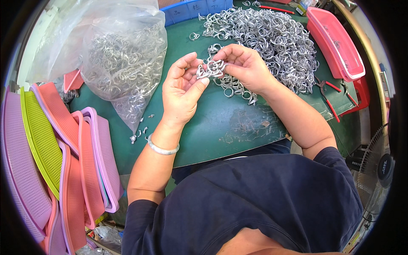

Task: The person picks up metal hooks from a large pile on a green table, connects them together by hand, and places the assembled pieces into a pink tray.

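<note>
Left hand: I see the left hand held up over the dark green table mat, palm turned toward me. Its fingers are curled in and pinched on a small bunch of shiny silver wire rings.
Right hand: The right hand comes from the other side. Its fingertips are pressed together on the same small bunch of rings.
Where the rings are: The small bunch sits right between the two hands, touching the fingertips of both. It is lifted a little above the mat, not lying flat.
Why held so: I think both hands grip it so the little rings stay put and can be looked at up close.
Big heap: A big heap of the same silver wire rings lies just behind the right hand, near enough to grab from.
Bag: A clear plastic bag full of silver rings sits to the left of the left hand, maybe kept apart from the loose heap.
Loose bits: A few small silver pieces lie on the mat near the left wrist.
Trays: Pink, purple and yellow-green plastic mesh trays are stacked at the far left. One pink mesh tray stands at the right.
Pliers: Red-handled pliers lie at the right, well apart from both hands.
</note>
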`<state>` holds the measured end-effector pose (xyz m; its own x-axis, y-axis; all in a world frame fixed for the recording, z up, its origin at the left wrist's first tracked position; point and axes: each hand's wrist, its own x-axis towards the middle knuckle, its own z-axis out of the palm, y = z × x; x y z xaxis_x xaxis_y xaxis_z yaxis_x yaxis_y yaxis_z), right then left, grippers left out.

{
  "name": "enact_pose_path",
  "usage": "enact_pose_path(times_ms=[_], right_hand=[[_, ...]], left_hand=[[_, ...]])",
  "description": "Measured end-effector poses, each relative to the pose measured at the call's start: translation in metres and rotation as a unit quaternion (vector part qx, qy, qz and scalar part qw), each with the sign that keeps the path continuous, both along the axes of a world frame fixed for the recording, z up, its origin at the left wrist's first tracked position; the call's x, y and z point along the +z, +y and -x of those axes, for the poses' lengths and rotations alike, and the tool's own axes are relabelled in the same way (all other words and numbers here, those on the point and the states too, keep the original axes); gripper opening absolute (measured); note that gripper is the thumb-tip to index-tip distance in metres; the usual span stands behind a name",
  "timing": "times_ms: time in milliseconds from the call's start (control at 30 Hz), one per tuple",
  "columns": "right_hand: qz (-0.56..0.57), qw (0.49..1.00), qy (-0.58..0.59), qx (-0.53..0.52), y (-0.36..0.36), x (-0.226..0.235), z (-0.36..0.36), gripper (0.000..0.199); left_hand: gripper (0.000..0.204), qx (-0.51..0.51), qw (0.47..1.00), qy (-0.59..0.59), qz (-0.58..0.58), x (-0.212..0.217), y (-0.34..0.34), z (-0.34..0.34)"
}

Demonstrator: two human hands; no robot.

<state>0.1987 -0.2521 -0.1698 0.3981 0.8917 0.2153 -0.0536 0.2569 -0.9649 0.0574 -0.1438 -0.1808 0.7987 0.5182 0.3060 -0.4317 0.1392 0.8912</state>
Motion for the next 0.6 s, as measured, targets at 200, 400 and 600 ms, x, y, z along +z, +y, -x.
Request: enact_pose_path(times_ms=[200, 400, 600], right_hand=[[0.002, 1.000, 0.025, 0.012, 0.0005, -0.0018, -0.0009, 0.017], [0.008, 0.999, 0.035, 0.020, -0.0009, -0.0017, -0.0028, 0.017], [0.010, 0.998, 0.056, 0.009, -0.0004, -0.0008, -0.0005, 0.016]], left_hand=[[0.050, 0.010, 1.000, 0.000, -0.002, 0.0012, -0.0012, -0.0001], [0.048, 0.008, 1.000, 0.002, -0.001, 0.0003, 0.0001, -0.0001], [0.039, -0.013, 0.999, 0.023, 0.031, -0.0013, 0.0024, -0.0014]])
